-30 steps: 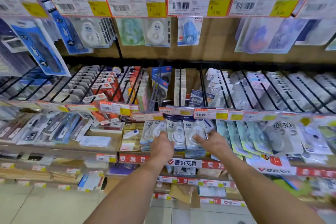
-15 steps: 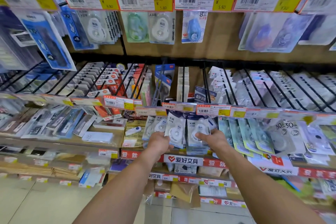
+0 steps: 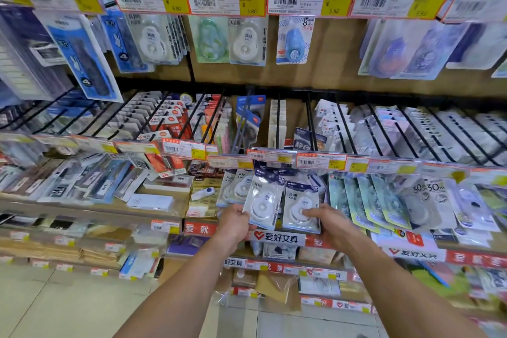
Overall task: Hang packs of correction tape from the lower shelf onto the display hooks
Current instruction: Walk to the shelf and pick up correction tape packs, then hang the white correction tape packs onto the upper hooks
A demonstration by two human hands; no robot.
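Observation:
My left hand [image 3: 234, 223] pinches the lower left edge of a white correction tape pack [image 3: 263, 202], lifted and tilted just above the lower shelf. Beside it my right hand [image 3: 330, 223] grips a second, matching pack [image 3: 301, 204] by its lower right corner, thumb on its front. More such packs [image 3: 233, 186] lean on the lower shelf [image 3: 162, 207] behind them. Black display hooks [image 3: 311, 123] run forward above, some loaded with packs. On the top row hang similar white tape packs [image 3: 247, 41].
Price tag strips [image 3: 321, 160] front the hook row right above my hands. Green and blue tape packs [image 3: 384, 200] lie to the right, ink boxes [image 3: 167, 182] and pens to the left. Further shelves of stationery sit below, over a tiled floor [image 3: 55, 304].
Both hands have pulled back from the shelf stack and risen a little, each now holding up one pack; the packs have come forward and tilted toward me.

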